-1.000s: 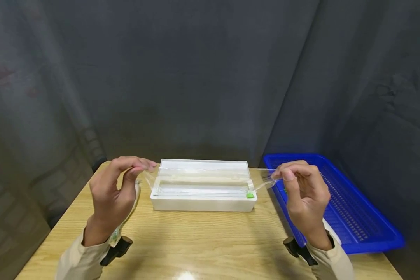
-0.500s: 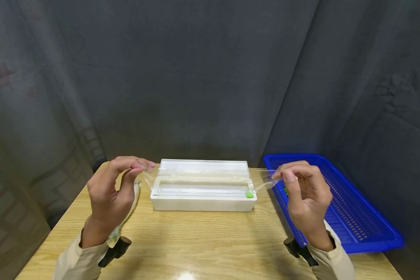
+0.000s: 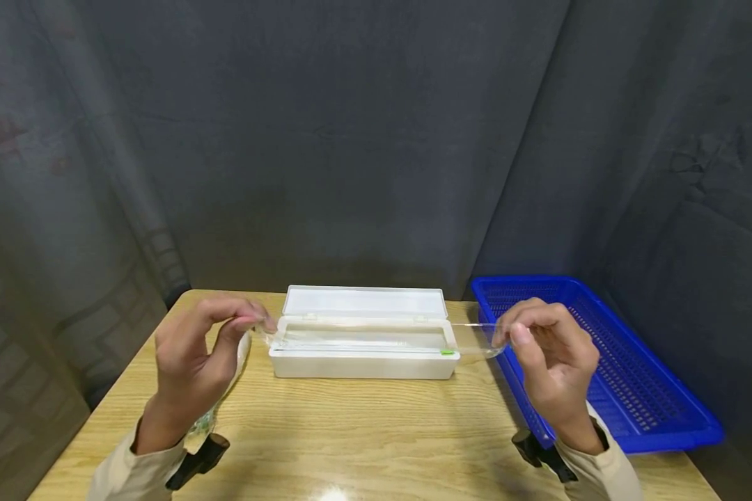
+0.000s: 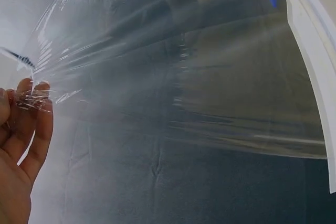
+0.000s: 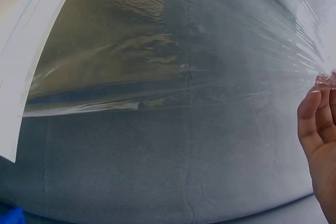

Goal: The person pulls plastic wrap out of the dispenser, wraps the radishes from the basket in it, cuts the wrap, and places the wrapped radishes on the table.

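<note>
A sheet of clear cling film [image 5: 226, 51] is stretched between both hands, low over a white cling film dispenser box [image 3: 363, 367]. The box stands with its lid [image 3: 363, 302] tipped back, and a green slider [image 3: 447, 352] sits at the right end of its front rail. At the box's left end, my left hand [image 3: 194, 362] pinches one corner of the film between thumb and fingers. My right hand [image 3: 554, 369] pinches the other corner, out past the right end. In the left wrist view, creases in the film [image 4: 131, 66] fan out from the fingertips.
On the right stands a blue plastic basket [image 3: 664, 445], its near-left rim partly behind my right hand. A pale, film-wrapped long item [image 3: 202, 423] with green in it lies on the wooden table [image 3: 376, 431], partly hidden by my left arm. Dark cloth [image 3: 376, 139] hangs behind.
Both hands have come down slightly, the right one also a little outward. The film between them now lies lower, nearer the box's front edge. The box has stayed in place.
</note>
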A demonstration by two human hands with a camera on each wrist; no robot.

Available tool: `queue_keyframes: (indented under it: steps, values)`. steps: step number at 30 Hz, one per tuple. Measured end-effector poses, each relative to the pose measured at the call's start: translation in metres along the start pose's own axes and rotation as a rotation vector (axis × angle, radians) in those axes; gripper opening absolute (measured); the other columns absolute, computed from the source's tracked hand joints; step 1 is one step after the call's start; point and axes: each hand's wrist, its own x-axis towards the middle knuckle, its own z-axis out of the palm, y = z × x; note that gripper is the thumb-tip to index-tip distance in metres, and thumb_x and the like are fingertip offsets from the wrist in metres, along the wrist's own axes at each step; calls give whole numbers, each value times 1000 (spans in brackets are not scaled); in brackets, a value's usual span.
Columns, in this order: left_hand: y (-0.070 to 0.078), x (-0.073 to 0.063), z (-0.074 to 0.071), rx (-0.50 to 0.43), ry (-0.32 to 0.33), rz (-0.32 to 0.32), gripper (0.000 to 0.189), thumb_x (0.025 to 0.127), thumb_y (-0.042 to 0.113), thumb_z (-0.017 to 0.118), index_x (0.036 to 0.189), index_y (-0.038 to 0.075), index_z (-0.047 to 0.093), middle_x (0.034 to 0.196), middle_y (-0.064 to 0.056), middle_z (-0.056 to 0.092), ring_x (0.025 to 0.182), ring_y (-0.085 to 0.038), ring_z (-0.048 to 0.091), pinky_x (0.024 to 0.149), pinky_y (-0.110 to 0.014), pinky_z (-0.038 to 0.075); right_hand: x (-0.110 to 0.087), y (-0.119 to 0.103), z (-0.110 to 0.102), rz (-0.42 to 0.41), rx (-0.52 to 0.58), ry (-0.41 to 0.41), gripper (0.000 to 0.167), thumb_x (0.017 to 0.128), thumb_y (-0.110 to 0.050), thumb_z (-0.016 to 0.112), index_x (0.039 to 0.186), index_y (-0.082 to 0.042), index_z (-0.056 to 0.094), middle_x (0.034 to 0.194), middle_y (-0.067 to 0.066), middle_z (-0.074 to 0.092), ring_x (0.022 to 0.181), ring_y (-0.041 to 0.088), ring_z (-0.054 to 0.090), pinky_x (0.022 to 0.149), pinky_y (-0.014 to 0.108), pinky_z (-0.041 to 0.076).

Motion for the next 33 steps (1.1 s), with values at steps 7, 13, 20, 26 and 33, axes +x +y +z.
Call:
queue_keyframes:
  steps: [7, 13, 20, 26, 33]
  values:
    - [2, -8, -7, -183, -95, -80, 29, 102, 7, 65, 86, -16, 60, 80, -12, 67, 83, -13, 66, 79, -16, 51, -4, 1, -1, 19, 95, -41, 18, 97, 14, 53, 80, 16, 51, 73, 16, 58, 70, 20, 57, 63, 23, 48]
    - [4, -14, -11, -319, -187, -169, 28, 104, 4, 62, 88, -19, 57, 82, -12, 66, 79, -11, 63, 71, -20, 51, -9, -1, -5, 62, 139, -87, 18, 98, 16, 49, 80, 16, 48, 76, 15, 58, 72, 21, 56, 65, 25, 47]
    - [6, -17, -10, -395, -280, -195, 21, 106, 1, 58, 92, -15, 57, 80, -10, 62, 73, -11, 61, 62, -23, 51, -9, -1, -2, 66, 180, -174, 21, 99, 16, 46, 77, 16, 46, 72, 14, 54, 66, 21, 51, 60, 29, 42]
    - [10, -21, -8, -392, -349, -231, 16, 107, 2, 57, 94, -8, 59, 76, -5, 60, 68, -8, 57, 58, -21, 48, -10, -1, 1, 49, 193, -260, 25, 102, 14, 47, 77, 15, 46, 70, 13, 50, 62, 19, 47, 55, 25, 38]
    - [12, -30, -9, -409, -423, -289, 10, 107, 2, 55, 100, -3, 59, 75, -1, 58, 63, -7, 55, 57, -18, 48, -16, -2, 0, 95, 128, -356, 26, 103, 11, 47, 77, 8, 46, 70, 6, 44, 62, 13, 43, 55, 22, 36]
